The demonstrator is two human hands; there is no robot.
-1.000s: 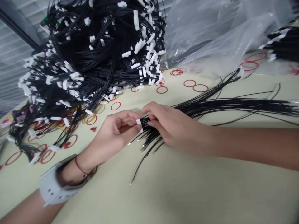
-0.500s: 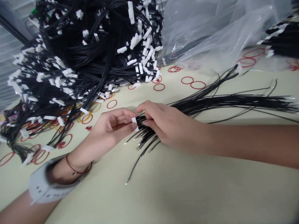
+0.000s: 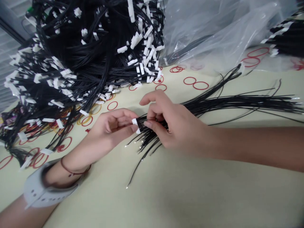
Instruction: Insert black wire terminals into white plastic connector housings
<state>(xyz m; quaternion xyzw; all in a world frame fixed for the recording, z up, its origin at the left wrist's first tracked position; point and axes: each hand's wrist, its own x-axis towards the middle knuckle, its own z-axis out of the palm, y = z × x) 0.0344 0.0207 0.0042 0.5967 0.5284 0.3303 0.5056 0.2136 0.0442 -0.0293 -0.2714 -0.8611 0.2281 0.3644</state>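
Observation:
My left hand [image 3: 114, 128] pinches a small white plastic connector [image 3: 135, 122] between thumb and fingertips. The connector caps a bunch of thin black wires [image 3: 152, 134], whose loose ends splay down toward the mat. My right hand [image 3: 177, 123] grips those wires just behind the connector, with its upper finger lifted and spread away. A grey perforated band [image 3: 42, 190] circles my left wrist, with a thin red cord [image 3: 71, 172] above it. A large heap of black wires with white connectors [image 3: 83, 60] rises beyond my left hand.
A looser black wire bundle [image 3: 237, 103] stretches right across the cream mat [image 3: 190, 193]. Red rubber bands [image 3: 196, 84] lie scattered on the mat. A clear plastic bag [image 3: 213, 38] lies at the back, and another connector-tipped bundle [image 3: 287, 39] sits top right.
The upper finger of my right hand has lifted off the wires and spread apart. My left hand still pinches the connector. The whole scene has shifted slightly left in view.

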